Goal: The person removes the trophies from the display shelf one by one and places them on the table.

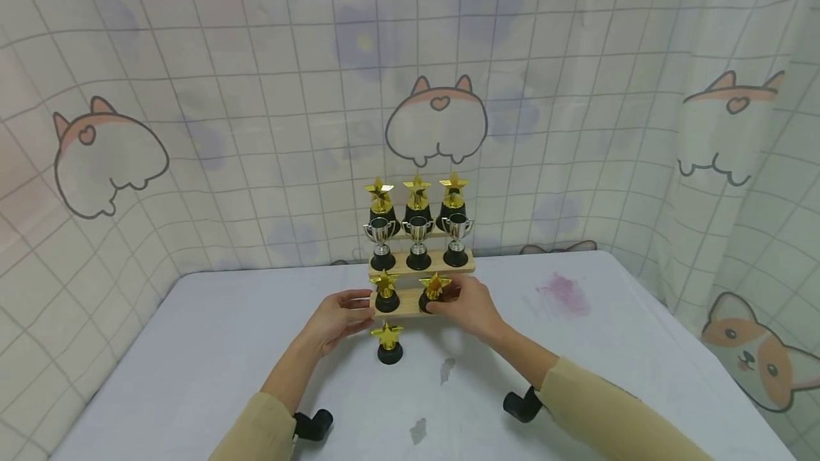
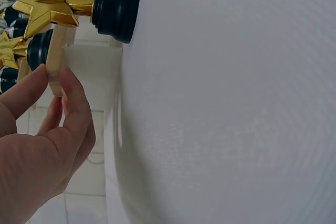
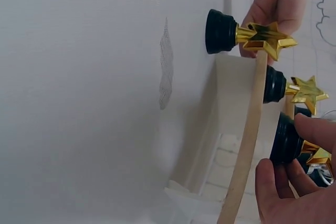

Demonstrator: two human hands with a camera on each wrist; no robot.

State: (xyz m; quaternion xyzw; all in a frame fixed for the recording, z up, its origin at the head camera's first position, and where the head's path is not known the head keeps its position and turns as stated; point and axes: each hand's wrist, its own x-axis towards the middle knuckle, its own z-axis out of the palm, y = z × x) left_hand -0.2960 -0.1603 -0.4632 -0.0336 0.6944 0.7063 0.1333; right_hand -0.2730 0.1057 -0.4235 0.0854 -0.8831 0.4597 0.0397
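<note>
Beige sleeves [image 1: 615,407] cut off; left hand [image 1: 338,315] pinches bottom shelf [image 1: 409,302] at left edge, right hand [image 1: 472,304] pinches star trophy [image 1: 435,284] (base [image 3: 286,137] part-hidden) near right.

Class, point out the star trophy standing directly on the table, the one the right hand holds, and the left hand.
Front star trophy [image 1: 387,337]: head view, gold star.
Held star trophy [image 3: 287,139]: right wrist view, black base.
Left hand [image 1: 334,317]: head view, its middle.
</note>
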